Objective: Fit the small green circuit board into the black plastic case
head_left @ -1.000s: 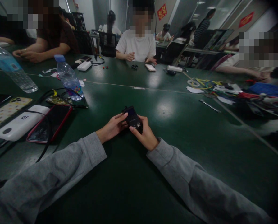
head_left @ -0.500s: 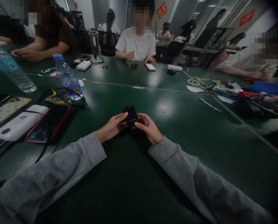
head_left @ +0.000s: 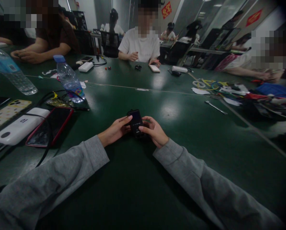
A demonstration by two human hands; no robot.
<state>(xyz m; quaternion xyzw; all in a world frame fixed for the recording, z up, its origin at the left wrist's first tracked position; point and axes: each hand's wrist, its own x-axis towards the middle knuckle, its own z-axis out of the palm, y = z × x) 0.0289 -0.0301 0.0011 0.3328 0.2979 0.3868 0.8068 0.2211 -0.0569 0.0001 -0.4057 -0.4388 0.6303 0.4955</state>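
A small black device with a dark screen [head_left: 135, 120] is held between my two hands, just over the green table [head_left: 128, 182]. Faint light marks show on its lower face. My left hand [head_left: 115, 130] grips its left side, thumb on the upper left edge. On the opposite side my right hand [head_left: 154, 130] closes round it, with the thumb tip on the lower right of the face. Fingers behind and under the device are partly hidden. What the device is exactly, I cannot make out.
Left of me lie a red-edged phone [head_left: 50, 127], a white power bank [head_left: 20, 126], black cables and a water bottle [head_left: 69, 80]. A wrench [head_left: 216, 107] lies to the right, near a pile of cloth and parts [head_left: 258, 95]. Other people sit round the table.
My hands and the black device stay almost in place; my right thumb has barely shifted. In the background at right, a standing person has moved lower and to the right.
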